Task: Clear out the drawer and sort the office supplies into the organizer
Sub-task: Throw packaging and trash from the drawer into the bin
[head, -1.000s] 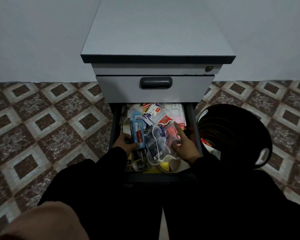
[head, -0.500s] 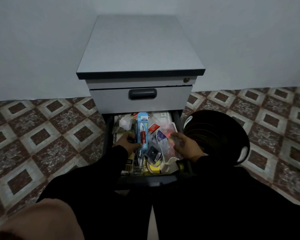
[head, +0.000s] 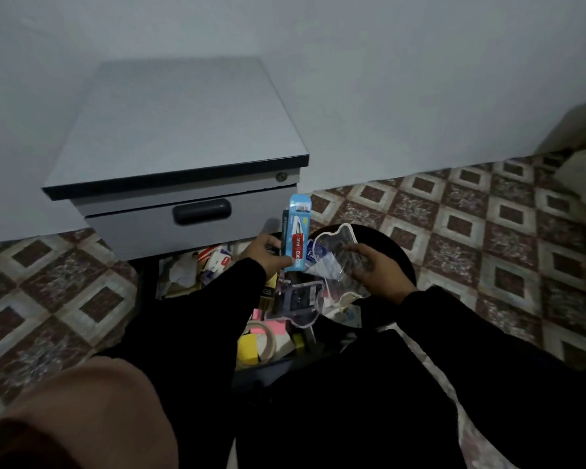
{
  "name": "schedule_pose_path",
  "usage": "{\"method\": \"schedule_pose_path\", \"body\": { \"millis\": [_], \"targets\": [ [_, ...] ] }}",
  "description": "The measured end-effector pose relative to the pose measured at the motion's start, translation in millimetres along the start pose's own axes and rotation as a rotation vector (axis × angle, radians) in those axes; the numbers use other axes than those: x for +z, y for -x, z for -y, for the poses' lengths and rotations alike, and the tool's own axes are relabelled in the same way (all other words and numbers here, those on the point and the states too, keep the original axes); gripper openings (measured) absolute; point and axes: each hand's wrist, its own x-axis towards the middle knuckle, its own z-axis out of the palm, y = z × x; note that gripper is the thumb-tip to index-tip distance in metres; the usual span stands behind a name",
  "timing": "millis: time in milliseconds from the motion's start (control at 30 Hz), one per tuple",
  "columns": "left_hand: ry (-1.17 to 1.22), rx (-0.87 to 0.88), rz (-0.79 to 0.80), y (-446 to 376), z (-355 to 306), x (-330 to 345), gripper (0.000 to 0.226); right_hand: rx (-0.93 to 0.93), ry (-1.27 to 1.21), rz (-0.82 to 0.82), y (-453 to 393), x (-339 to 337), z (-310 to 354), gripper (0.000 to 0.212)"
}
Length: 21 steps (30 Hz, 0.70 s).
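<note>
Drawer (head: 183,279) hangs open under grey cabinet (head: 180,130) on patterned tile floor (head: 471,231).

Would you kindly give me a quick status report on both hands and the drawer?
Left hand grips blue stamp pack. Right hand grips clear plastic pouch. Both lifted above open drawer, still cluttered. Nothing blocking.

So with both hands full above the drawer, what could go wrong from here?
The left hand holds the blue pack by its lower end together with a dark item behind it, so one could slip. The right hand pinches a clear pouch; whether it is sealed is unclear, so contents may spill into the cluttered drawer.
</note>
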Motion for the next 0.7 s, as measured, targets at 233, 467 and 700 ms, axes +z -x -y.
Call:
{"method": "schedule_pose_path", "body": {
  "millis": [233,467,700],
  "targets": [
    [0.009,0.018,0.069,-23.1,-28.5,58.0,0.031,0.076,0.023,-0.086,-13.4,-35.2,-32.5,0.044],
    [-0.064,-0.045,0.149,-48.4,-14.2,116.5,0.035,0.196,0.021,-0.05,-33.5,-30.5,-75.1,0.045],
    [-0.086,-0.136,0.255,-70.8,-1.0,139.3,0.032,0.308,-0.001,0.007,-61.4,-16.9,-96.4,0.049]
  ]
}}
